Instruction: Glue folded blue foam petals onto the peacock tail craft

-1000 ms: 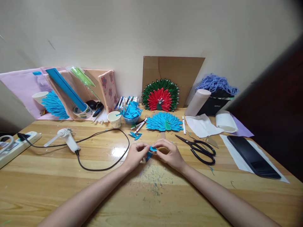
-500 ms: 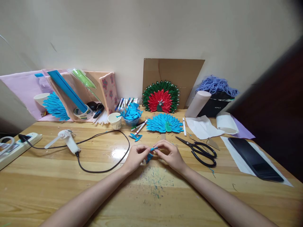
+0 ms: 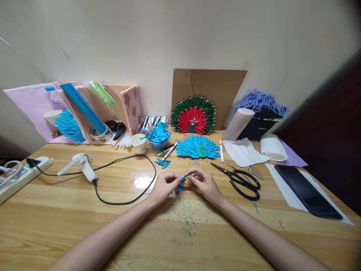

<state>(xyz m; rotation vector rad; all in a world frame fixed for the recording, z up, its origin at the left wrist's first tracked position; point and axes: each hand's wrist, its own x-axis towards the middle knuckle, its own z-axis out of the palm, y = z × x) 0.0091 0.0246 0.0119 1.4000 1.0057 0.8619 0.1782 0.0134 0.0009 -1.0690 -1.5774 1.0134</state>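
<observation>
A small blue strip (image 3: 180,187), ribbon-like, is pinched between my two hands above the table. My left hand (image 3: 166,188) is closed on its lower part. The fingertips of my right hand (image 3: 203,183) are closed at its upper end. Just beyond my hands lies a blue peacock fan (image 3: 186,146) of layered petals with a green body. Several loose folded blue petals (image 3: 163,163) rest to the left of it. A clear bowl heaped with blue pieces (image 3: 158,135) stands behind them. Black-handled scissors (image 3: 244,184) lie open, right of my right hand.
A white glue gun (image 3: 86,167) with a looping black cord lies left, plugged into a power strip (image 3: 42,164). A paper cup (image 3: 138,143), markers (image 3: 169,152) and a red-green peacock (image 3: 192,116) stand behind. A phone (image 3: 307,192) lies at right.
My right fingertips have shifted slightly along the upper end of the blue strip, which now stands more tilted. The whole view has shifted slightly.
</observation>
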